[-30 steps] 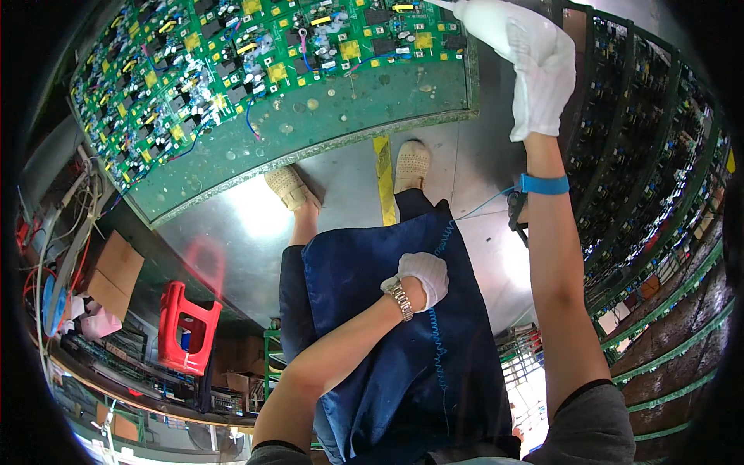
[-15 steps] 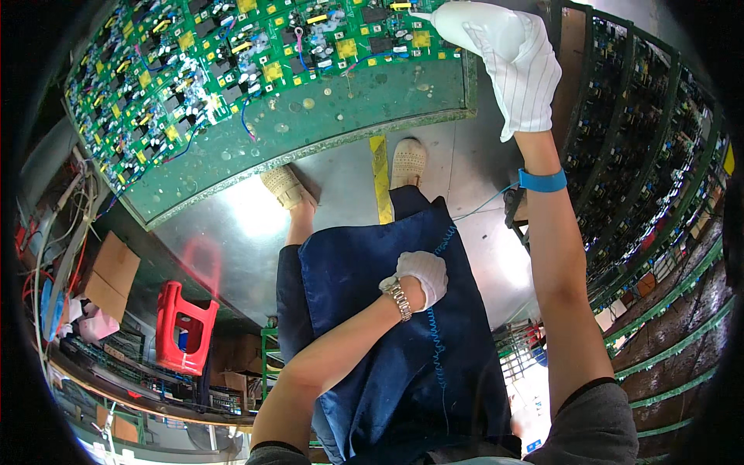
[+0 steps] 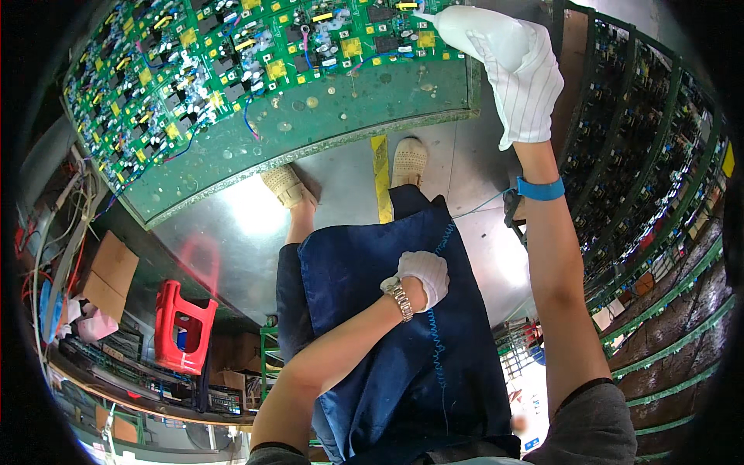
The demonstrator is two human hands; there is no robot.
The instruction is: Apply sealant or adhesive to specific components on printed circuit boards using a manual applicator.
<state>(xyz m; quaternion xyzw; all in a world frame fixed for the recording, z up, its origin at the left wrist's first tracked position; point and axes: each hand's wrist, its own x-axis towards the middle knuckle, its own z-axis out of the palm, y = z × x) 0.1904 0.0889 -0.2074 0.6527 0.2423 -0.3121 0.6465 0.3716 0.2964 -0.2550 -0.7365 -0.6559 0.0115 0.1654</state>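
My right hand (image 3: 527, 74), in a white striped glove, reaches to the far right end of the table. It is closed around a white squeeze bottle (image 3: 459, 26) with a thin nozzle. The nozzle points left, its tip over the edge of the green circuit boards (image 3: 271, 46), close to a yellow component. My left hand (image 3: 424, 277), gloved too, rests as a fist on the dark blue apron (image 3: 364, 271) over my lap. A blue coiled cord (image 3: 435, 341) runs along the apron beside and below that fist. Nothing shows in its curled fingers.
The boards lie on a green table (image 3: 325, 112) with a raised edge. On the right stands a dark rack (image 3: 643, 147) packed with more boards. A red plastic stool (image 3: 184, 329) and a cardboard box (image 3: 110, 275) are on the left. A blue wrist strap (image 3: 541, 188) trails a thin cord.
The view has shifted very slightly. My right hand and the bottle stay at almost the same spot by the boards' right end; my left fist has not moved.
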